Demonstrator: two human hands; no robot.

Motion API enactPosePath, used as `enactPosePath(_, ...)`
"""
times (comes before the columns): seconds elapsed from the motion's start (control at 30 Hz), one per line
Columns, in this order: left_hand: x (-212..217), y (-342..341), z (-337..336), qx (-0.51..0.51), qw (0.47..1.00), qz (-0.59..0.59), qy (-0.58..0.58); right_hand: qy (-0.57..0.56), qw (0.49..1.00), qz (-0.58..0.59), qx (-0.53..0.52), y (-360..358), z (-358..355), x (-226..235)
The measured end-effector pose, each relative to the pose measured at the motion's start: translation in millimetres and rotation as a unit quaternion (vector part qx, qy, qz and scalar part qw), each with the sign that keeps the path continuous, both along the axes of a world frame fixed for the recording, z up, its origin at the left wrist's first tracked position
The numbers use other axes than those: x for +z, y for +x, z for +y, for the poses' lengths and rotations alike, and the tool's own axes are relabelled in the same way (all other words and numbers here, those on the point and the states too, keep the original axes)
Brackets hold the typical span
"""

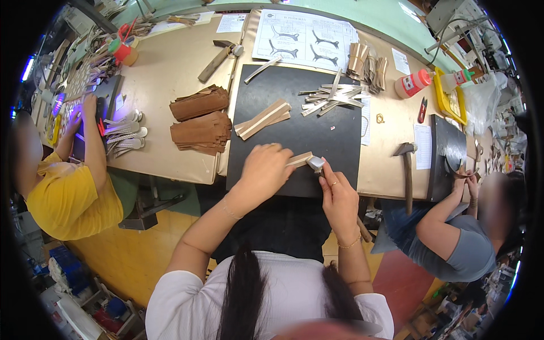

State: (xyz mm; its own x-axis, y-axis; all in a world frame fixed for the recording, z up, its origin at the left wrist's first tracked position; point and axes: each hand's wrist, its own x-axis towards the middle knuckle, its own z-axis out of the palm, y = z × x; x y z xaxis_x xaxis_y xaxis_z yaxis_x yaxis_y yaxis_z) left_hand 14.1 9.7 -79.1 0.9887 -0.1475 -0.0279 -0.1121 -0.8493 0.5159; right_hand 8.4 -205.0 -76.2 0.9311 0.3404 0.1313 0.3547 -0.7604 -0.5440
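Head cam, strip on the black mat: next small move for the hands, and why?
Probably strike or press the hammer head down onto the strip's end. The left hand already pins the tan strip flat on the black mat, and the right hand holds the metal head right at the strip's free end, so it looks lined up.
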Motion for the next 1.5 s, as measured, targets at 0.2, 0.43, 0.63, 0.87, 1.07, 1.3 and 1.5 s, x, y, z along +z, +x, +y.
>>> enactPosePath(0.2,-22,18,-28,-0.004,0.997,-0.049,-0.067,0.027,0.999,0.038,-0.013,0,-4,-3)
enactPosePath(0.43,-35,6,-27,-0.012,0.988,-0.142,-0.063,0.057,0.997,0.032,-0.048,7,-13,-2)
enactPosePath(0.63,-33,6,-25,-0.079,0.97,-0.225,0.04,0.031,0.998,0.032,-0.04,9,-8,2)
enactPosePath(0.87,-29,9,-20,-0.138,0.951,-0.254,0.112,0.087,0.996,-0.005,-0.022,15,1,13)
enactPosePath(1.07,-29,11,-20,-0.152,0.944,-0.265,0.122,-0.009,1.0,0.004,0.006,23,8,9)
enactPosePath(1.3,-28,5,-26,-0.131,0.952,-0.246,0.128,0.042,0.998,-0.044,-0.019,20,5,1)
enactPosePath(1.5,-32,7,-11,-0.071,0.984,-0.162,-0.029,-0.034,0.999,-0.023,0.011,22,4,-2)
